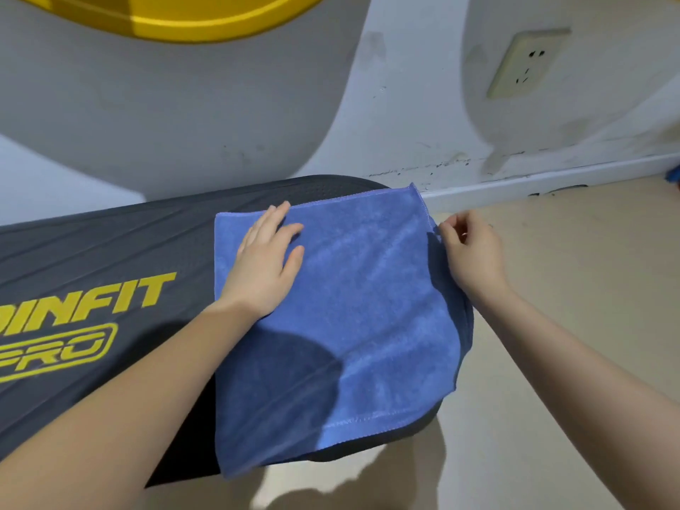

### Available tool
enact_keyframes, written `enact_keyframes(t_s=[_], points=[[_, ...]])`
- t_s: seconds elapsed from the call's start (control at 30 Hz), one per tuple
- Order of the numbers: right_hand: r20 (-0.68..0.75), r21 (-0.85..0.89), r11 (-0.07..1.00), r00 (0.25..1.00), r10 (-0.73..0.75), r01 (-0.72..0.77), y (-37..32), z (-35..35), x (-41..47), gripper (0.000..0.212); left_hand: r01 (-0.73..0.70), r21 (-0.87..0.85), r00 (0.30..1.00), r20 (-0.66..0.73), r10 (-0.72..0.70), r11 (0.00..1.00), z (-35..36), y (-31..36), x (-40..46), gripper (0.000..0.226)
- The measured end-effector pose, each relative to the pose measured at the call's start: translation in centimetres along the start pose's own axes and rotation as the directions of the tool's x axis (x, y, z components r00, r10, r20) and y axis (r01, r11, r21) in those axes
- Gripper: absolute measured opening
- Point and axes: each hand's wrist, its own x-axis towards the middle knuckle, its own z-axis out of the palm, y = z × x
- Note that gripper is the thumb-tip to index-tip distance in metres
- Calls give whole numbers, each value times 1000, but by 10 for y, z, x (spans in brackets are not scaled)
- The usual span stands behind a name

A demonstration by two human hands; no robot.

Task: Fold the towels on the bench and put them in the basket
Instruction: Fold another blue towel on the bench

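On the bench, left hand presses flat on the soft, light blue towel; right hand pinches its far-right edge, a good hold for folding.

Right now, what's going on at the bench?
A person has a blue towel spread flat over the end of a black workout bench. The left hand rests flat on the towel's far left part, while the right hand pinches its right edge. The towel is not folded yet, and no basket is in view.
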Motion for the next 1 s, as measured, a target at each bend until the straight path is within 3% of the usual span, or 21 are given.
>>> enact_keyframes(t_s=[0.1,0.2,0.37,0.5,0.63,0.87,1.0], points=[[35,51,995,996,85,-86,17,-13,-44,12,-174,37,977,128,168,984,2,13,-31,56],[57,90,983,986,154,-159,31,-19,-73,16,-220,33,945,254,205,975,7,21,-56,76],[70,63,981,981,179,-184,44,-27,-105,14,-210,-24,934,292,207,977,9,27,-86,52],[-53,4,987,986,159,-159,47,-24,-126,24,-218,36,934,298,198,975,14,27,-97,52],[150,108,942,942,301,-318,46,-21,-133,27,-214,55,928,325,185,975,17,24,-98,51],[364,263,867,875,318,-424,42,-42,-121,34,-201,84,923,351,160,976,18,25,-98,68],[337,255,872,884,325,-418,54,-53,-116,33,-210,106,923,351,161,972,18,27,-100,87]])
